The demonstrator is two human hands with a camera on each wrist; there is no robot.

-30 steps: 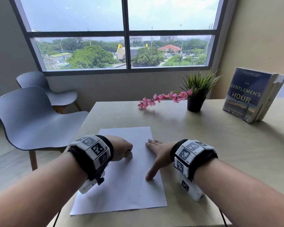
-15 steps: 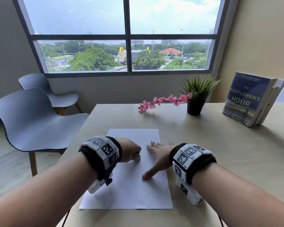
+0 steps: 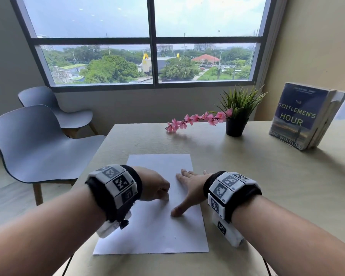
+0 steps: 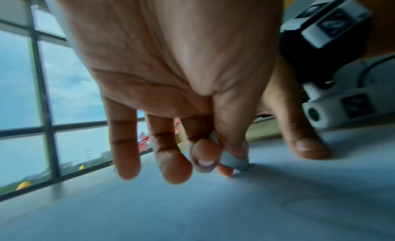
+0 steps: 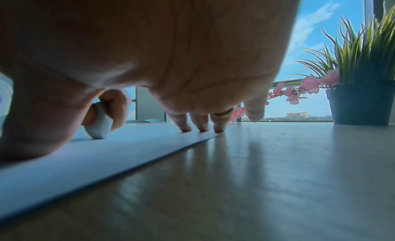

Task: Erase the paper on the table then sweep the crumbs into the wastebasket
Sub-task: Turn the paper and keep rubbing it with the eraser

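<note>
The left hand (image 3: 154, 186) is curled, with its thumb and fingertips pinching a small white eraser (image 4: 233, 161); the eraser's lower end touches a white sheet of paper (image 3: 153, 234). The right hand (image 3: 189, 188) lies spread and flat, its thumb (image 3: 178, 210) and three fingertips (image 5: 202, 126) pressing on the right part of the sheet, while the little finger is lifted beyond the paper's edge. The two hands are close together but do not touch. The paper lies flat on a pale wooden table (image 3: 277, 186), near its front edge. Farther back stand a potted plant (image 3: 237, 116) with a pink flower sprig (image 3: 195, 119), and some upright books (image 3: 305, 116) on the right. Two grey chairs (image 3: 38, 142) stand to the left below a wide window (image 3: 153, 40).
</note>
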